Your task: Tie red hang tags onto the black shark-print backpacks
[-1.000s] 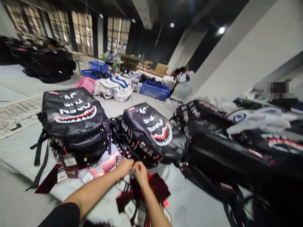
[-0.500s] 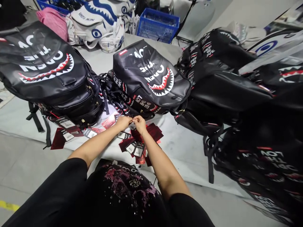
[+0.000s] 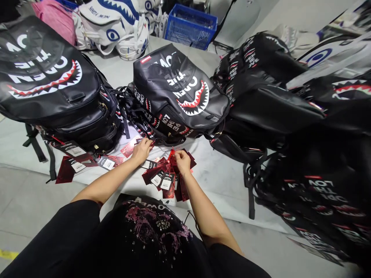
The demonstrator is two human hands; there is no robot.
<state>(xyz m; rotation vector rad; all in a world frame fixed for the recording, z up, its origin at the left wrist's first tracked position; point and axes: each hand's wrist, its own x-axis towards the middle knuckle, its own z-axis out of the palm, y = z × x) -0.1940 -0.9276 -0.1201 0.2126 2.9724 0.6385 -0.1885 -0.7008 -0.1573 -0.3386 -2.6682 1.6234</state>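
Observation:
A black backpack (image 3: 162,88) with a shark-mouth print lies in the middle of the table, its lower edge just beyond my hands. My right hand (image 3: 182,160) pinches the red strings (image 3: 172,155) of a bunch of red and black hang tags (image 3: 166,181). To the left, my left hand (image 3: 142,150) has its fingers closed beside the backpack's straps, near some loose red tags (image 3: 130,146). What it holds, if anything, is too small to name. Another black backpack (image 3: 55,85) stands at the left with tags (image 3: 74,150) hanging at its front.
More black backpacks (image 3: 275,104) are piled along the right side. White bags (image 3: 113,31), a pink bag (image 3: 56,21) and a blue basket (image 3: 191,27) are at the back. The pale table (image 3: 220,189) ends at its front edge near my body.
My hands, together at the backpack's lower edge before, have moved apart. The left went left; the right came down and right onto the tag strings. The view has shifted slightly.

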